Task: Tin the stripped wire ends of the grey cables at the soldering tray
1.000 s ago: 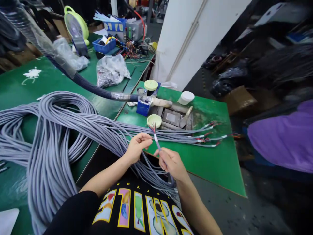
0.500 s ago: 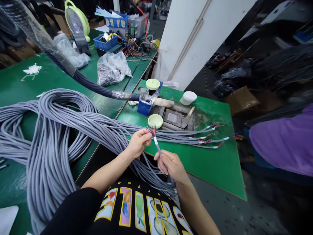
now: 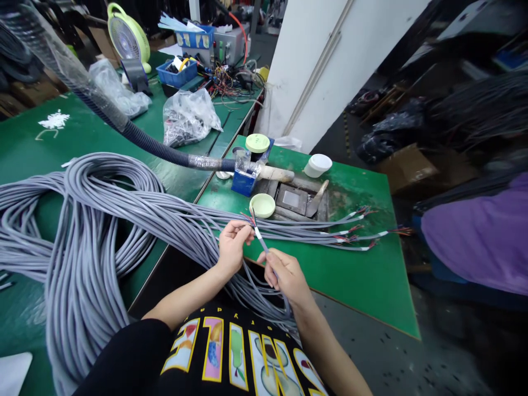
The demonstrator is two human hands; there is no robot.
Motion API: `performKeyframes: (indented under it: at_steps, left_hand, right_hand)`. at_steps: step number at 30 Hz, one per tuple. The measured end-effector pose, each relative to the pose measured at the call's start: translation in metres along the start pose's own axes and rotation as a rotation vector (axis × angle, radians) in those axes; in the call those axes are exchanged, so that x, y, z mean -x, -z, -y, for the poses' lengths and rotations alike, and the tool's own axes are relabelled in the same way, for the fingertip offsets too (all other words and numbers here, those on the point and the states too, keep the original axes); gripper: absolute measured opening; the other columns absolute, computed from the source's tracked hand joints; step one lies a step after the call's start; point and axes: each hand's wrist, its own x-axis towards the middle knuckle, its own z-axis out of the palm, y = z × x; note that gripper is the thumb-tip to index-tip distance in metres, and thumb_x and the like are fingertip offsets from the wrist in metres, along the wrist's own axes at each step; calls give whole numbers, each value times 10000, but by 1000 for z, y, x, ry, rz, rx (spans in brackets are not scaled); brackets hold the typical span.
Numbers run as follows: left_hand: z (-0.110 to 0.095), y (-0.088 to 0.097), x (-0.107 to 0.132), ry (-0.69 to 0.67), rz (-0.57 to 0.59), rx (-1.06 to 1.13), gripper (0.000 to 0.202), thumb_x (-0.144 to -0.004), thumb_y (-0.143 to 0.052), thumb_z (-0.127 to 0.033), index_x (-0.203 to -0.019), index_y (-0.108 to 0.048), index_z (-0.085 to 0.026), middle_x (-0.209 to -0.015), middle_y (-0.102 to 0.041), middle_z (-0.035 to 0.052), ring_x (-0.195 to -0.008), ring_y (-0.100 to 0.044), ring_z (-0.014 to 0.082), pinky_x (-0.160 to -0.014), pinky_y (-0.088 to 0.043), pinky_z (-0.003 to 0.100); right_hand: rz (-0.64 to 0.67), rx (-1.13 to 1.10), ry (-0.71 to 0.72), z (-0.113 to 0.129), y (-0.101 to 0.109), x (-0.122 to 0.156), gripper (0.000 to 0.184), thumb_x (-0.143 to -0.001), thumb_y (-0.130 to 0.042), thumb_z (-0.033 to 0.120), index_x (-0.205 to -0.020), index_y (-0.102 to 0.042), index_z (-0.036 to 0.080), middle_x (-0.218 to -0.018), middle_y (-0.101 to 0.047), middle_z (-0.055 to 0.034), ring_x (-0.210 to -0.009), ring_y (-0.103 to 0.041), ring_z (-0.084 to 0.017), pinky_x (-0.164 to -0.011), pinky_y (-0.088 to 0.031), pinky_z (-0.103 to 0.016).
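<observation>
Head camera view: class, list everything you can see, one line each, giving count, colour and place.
held cable: one, grey with coloured wire ends, between both hands
cable coil: many strands, grey, left on the table
finished cable ends: several, grey with a white band, on the green table
round lids: two, pale green, near the metal block
white tub: one, far table edge
hose: one, dark blue, crossing the bench
fan: one, lime green, far left
left hand: pinching the wire ends
right hand: gripping the cable

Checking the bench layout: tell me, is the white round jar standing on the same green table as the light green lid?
Yes, the white round jar stands on the green table that also bears the light green lid, beyond the metal fixture.
</observation>
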Motion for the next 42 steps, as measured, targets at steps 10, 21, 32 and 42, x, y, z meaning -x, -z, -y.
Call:
performKeyframes:
  at_steps: [10,21,32,42]
  left_hand:
    - [-22,15,-19,-369,161,-458,102,-764,-683,-273,-799,-707,-180,-721,-614,15,-638,-517,100,-591,-396,232]
    - [-33,11,-15,-137,109,-305,218,-643,-761,-324,-698,-622,-165,-597,-563,-38,-535,-452,64,-544,-376,195]
    - [-38,16,-15,-132,167,-345,187,-662,-746,-315,-760,-693,-165,-659,-604,-16,-579,-490,75,-556,-392,203]
    - [-44,14,-14,-60,119,-330,236,-610,-783,-314,-765,-706,-153,-564,-572,-38,-526,-461,60,-539,-398,197]
  right_hand:
    - [-35,481,118,15,-9,-4,352,-937,-400,408,-715,-562,188,-494,-399,54,-464,-374,-113,-491,-298,-244]
    - [-46,668,154,18,-11,-6,372,-934,-366,405,-617,-414,215,-549,-414,33,-527,-385,-128,-538,-279,-266]
    - [-63,800,197,14,-16,-3,357,-936,-358,393,-628,-421,226,-528,-476,19,-486,-418,-134,-530,-266,-272]
    - [-60,970,199,12,-17,-2,343,-954,-342,364,-680,-495,226,-591,-591,-24,-538,-533,-172,-551,-262,-286]
